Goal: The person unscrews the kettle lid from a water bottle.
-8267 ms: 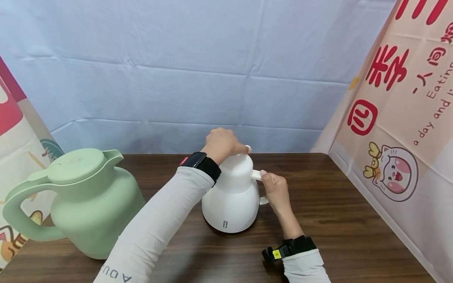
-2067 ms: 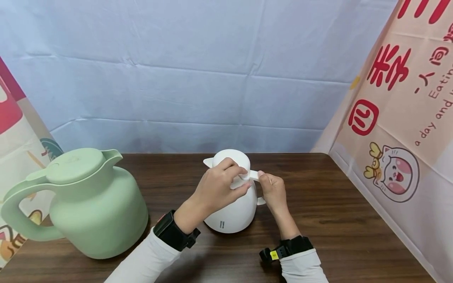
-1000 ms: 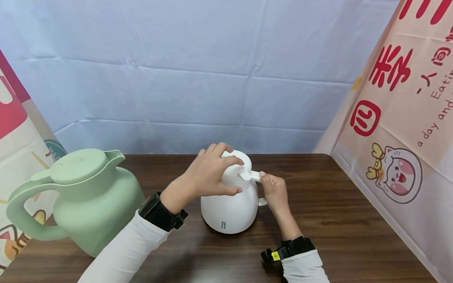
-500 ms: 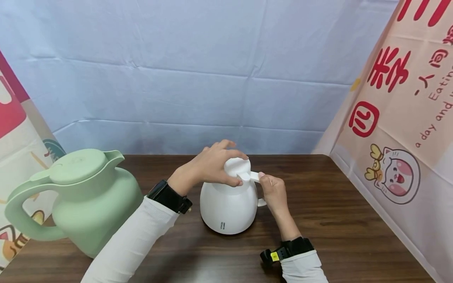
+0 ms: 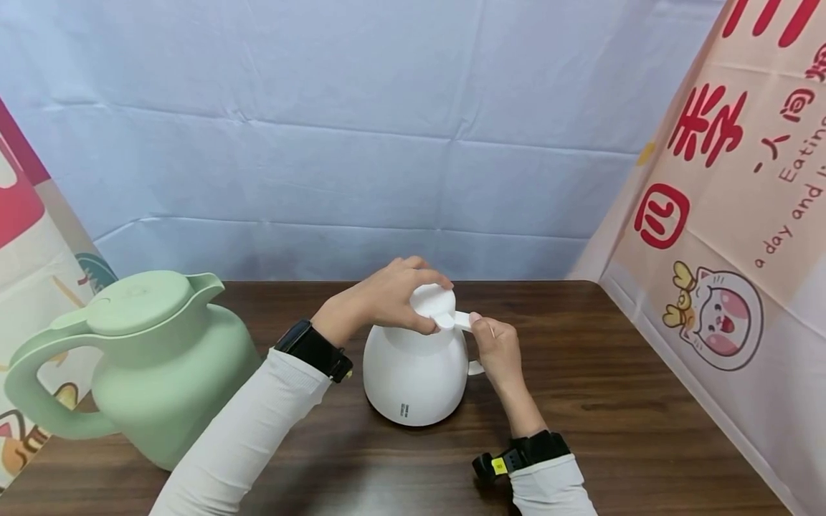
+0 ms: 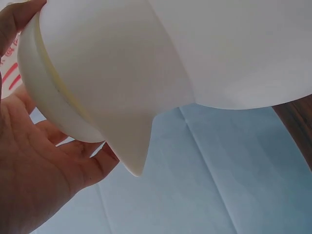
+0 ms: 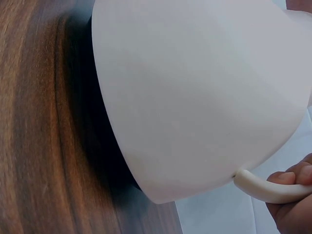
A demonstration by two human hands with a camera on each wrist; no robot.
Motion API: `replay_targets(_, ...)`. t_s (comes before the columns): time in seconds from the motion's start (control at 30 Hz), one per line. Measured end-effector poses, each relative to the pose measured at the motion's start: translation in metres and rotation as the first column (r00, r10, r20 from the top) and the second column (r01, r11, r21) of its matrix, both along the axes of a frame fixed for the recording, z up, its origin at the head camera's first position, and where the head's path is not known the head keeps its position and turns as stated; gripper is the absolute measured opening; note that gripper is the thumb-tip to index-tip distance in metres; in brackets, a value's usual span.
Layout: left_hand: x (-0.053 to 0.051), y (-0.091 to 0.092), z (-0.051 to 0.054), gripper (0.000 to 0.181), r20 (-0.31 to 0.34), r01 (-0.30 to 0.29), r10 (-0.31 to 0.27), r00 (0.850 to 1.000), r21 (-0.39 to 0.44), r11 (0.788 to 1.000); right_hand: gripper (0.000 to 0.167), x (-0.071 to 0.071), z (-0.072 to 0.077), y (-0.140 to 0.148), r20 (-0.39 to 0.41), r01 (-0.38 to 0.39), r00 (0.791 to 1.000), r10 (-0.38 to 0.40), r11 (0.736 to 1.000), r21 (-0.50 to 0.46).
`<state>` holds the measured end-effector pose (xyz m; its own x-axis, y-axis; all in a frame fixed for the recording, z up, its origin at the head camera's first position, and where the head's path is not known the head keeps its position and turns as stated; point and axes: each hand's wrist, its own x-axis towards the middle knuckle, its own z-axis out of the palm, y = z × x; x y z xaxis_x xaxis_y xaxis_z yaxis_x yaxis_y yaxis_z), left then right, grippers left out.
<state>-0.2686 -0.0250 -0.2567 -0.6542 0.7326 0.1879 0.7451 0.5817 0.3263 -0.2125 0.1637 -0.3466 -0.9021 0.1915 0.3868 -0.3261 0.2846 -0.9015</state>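
Observation:
A white thermos jug [image 5: 413, 380] stands upright on the table in the head view. My left hand [image 5: 393, 294] grips its round white lid [image 5: 431, 301] from the left, thumb on the near side and fingers round the far side. In the left wrist view, those fingers curl at the rim of the lid [image 6: 53, 107], above the pointed spout [image 6: 134, 151]. A thin yellowish line shows between lid and jug body. My right hand [image 5: 502, 351] holds the jug's handle [image 5: 476, 368]; the right wrist view shows its fingers round the lower handle [image 7: 268, 189].
A large green thermos jug [image 5: 174, 380] stands on the left of the brown wooden table [image 5: 632, 401], its spout toward the white jug. A pale blue cloth [image 5: 323, 143] hangs behind, and a printed cloth [image 5: 723, 215] hangs along the right edge.
My left hand has gone from reaching over the lid's top, through loosely spread fingers near it, to gripping its side. The lid's thumb tab now points toward the handle. My right hand stays on the handle.

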Motion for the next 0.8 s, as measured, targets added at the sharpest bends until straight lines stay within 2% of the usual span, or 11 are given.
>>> replay_targets(0.47,-0.0007,0.0005,0.0002,0.051,-0.019,0.001,-0.001,1.000,-0.007,1.000,0.042,-0.0008,0.0003,-0.0001,0.000,-0.011,1.000,0.011,1.000,-0.008)
replay_targets(0.8,0.0014,0.0028,0.0027,0.052,-0.091,-0.030,0.029,0.995,-0.004,1.000,0.043,-0.0008,0.0002,0.0005,0.013,-0.017,1.000,0.017,1.000,-0.017)
